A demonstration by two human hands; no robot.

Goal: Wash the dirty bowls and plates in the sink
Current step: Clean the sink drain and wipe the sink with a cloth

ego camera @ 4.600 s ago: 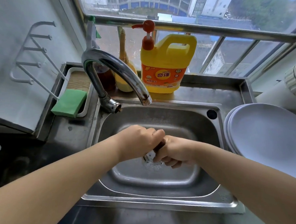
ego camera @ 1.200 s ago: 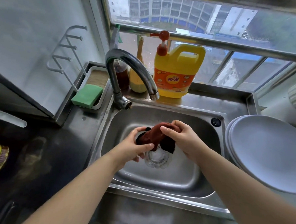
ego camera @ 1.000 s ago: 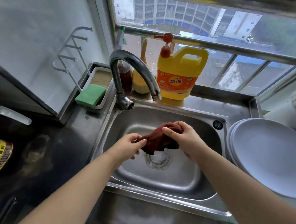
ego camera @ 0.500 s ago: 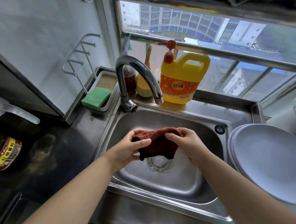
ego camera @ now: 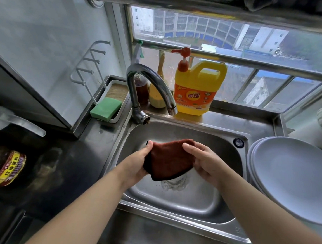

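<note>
A dark red-brown cloth (ego camera: 167, 158) is spread flat above the steel sink (ego camera: 179, 201), over the drain. My left hand (ego camera: 138, 164) grips its left edge, thumb on top. My right hand (ego camera: 201, 160) holds the right edge, thumb on top and fingers underneath. A stack of white plates (ego camera: 293, 178) sits on the counter right of the sink. No dishes show in the basin, and no water runs from the tap (ego camera: 151, 88).
A yellow detergent jug (ego camera: 197, 90) with a red pump stands on the sill behind the sink, beside two bottles. A green sponge (ego camera: 106, 108) lies in a tray at the back left. A labelled jar (ego camera: 6, 167) and a grey handle (ego camera: 16, 122) are on the dark left counter.
The cloth, earlier wrung and bunched between both hands, is now unfolded and held spread out. My view has tilted up toward the window.
</note>
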